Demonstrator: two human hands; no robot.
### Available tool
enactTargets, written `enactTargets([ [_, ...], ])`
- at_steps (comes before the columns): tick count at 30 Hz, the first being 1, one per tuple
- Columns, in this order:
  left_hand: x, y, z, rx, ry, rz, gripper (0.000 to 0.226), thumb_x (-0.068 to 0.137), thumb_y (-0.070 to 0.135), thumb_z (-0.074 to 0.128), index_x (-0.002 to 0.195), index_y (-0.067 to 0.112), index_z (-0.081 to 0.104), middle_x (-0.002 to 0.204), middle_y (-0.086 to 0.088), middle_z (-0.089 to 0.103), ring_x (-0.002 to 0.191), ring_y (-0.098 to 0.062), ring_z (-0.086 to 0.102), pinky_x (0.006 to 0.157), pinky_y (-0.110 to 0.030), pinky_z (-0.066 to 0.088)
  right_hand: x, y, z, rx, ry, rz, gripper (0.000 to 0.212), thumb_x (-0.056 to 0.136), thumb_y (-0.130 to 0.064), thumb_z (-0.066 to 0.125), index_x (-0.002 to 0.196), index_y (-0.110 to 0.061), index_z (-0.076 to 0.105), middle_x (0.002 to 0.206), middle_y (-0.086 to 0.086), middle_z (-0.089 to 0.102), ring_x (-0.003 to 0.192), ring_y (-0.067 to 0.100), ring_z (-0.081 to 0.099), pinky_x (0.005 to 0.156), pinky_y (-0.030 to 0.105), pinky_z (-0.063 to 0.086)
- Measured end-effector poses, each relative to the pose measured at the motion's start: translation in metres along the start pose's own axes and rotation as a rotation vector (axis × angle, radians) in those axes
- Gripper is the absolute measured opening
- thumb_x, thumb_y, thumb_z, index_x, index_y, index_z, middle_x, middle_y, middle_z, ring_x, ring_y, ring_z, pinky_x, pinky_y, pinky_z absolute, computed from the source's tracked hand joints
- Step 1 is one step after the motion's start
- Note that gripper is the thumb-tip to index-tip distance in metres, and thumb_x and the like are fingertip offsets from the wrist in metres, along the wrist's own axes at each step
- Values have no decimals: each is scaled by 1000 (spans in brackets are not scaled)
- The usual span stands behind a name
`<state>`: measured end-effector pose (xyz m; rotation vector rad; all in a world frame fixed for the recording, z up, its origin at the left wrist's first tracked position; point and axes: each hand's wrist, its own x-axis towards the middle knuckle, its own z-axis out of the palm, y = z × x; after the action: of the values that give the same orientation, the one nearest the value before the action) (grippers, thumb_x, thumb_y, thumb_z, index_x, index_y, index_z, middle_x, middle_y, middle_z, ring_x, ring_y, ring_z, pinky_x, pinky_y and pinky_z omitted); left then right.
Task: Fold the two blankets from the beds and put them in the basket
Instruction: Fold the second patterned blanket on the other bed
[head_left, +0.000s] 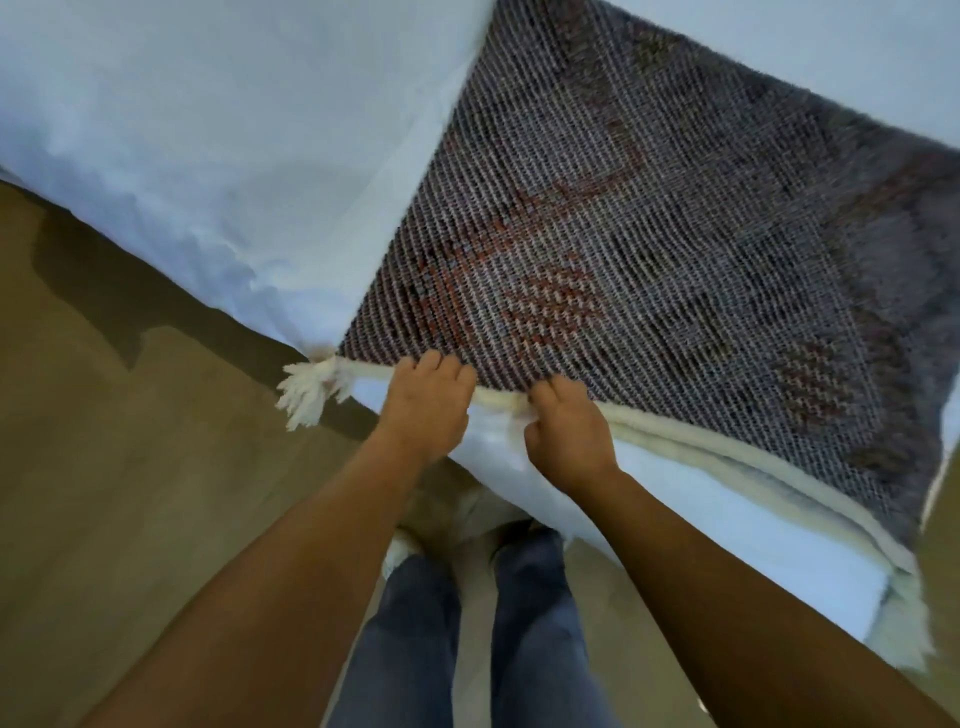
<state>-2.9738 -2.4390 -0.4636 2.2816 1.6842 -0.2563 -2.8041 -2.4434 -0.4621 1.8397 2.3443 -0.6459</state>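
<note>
A woven blanket (649, 223) in grey, dark and rust-red lies flat on the white bed (208, 130), folded over itself, with a cream hem and white tassels (306, 389) at its near left corner. My left hand (426, 405) grips the cream near edge just right of that corner. My right hand (566, 426) pinches the same edge a hand's width to the right. More tassels (898, 623) hang off the bed's corner at the lower right. No basket and no second blanket are in view.
The bed's white sheet covers the upper left and the near edge (727, 535). Brown floor (104, 467) runs along the left and bottom. My legs in blue jeans (467, 623) stand right against the bed's side.
</note>
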Motion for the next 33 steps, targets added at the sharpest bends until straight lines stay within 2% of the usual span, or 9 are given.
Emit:
enactTargets([
  [5, 36, 76, -3, 44, -5, 173, 28, 90, 19, 44, 117, 13, 47, 118, -7, 48, 106, -27, 44, 84, -38, 34, -42, 99, -24, -154, 52, 227, 17, 76, -4, 56, 93, -4, 57, 94, 17, 56, 85, 33, 49, 73, 37, 39],
  [9, 59, 117, -2, 123, -48, 225, 31, 89, 19, 51, 119, 12, 43, 122, -8, 43, 109, -27, 42, 84, -40, 37, -57, 156, -34, -215, 41, 274, 20, 74, -4, 63, 94, -2, 60, 93, 20, 58, 85, 37, 53, 71, 40, 43],
  [12, 68, 134, -2, 144, -43, 215, 22, 91, 13, 43, 112, 11, 49, 118, -7, 45, 104, -26, 43, 79, -38, 37, -48, 170, -38, -200, -25, 243, 21, 84, -11, 52, 103, -5, 58, 103, 16, 57, 97, 34, 51, 75, 40, 43],
  [15, 69, 137, 0, 101, -42, 193, 23, 92, 18, 37, 110, 12, 52, 115, -5, 49, 103, -25, 45, 78, -37, 37, -44, 168, -38, -104, -23, 235, 17, 81, -15, 52, 88, -2, 61, 95, 16, 60, 91, 35, 55, 65, 34, 38],
  [17, 60, 135, 6, 84, -109, 193, 28, 92, 22, 36, 114, 13, 51, 117, -5, 50, 106, -25, 45, 80, -37, 37, -46, 165, -32, -84, -121, 195, 18, 80, -18, 51, 84, -4, 61, 94, 15, 63, 86, 35, 59, 65, 32, 40],
  [23, 56, 140, 4, 112, -190, 194, 34, 83, 34, 44, 112, 16, 48, 114, -2, 49, 104, -23, 44, 81, -36, 35, -57, 177, -20, 115, -231, 207, 29, 80, -29, 52, 101, -9, 52, 107, 10, 54, 103, 30, 49, 78, 32, 39],
  [27, 73, 170, -6, 93, -154, 356, 45, 78, 47, 46, 111, 16, 48, 110, -4, 51, 99, -23, 46, 80, -35, 34, -73, 201, -29, 433, 20, 344, 29, 76, -32, 49, 87, -5, 52, 87, 6, 46, 83, 24, 45, 65, 28, 32],
  [30, 94, 210, -11, 67, -164, 435, 53, 84, 49, 44, 127, 18, 42, 124, -4, 46, 110, -23, 43, 89, -36, 34, -92, 248, -37, 445, 328, 643, 24, 80, -17, 57, 98, -2, 55, 100, 14, 49, 94, 27, 45, 76, 33, 38],
  [33, 115, 257, -13, 114, -181, 527, 51, 88, 46, 45, 130, 18, 40, 129, -5, 42, 115, -24, 40, 93, -37, 34, -116, 296, -39, 393, 395, 928, 39, 81, -18, 60, 112, 3, 52, 115, 25, 49, 110, 39, 43, 93, 42, 35],
])
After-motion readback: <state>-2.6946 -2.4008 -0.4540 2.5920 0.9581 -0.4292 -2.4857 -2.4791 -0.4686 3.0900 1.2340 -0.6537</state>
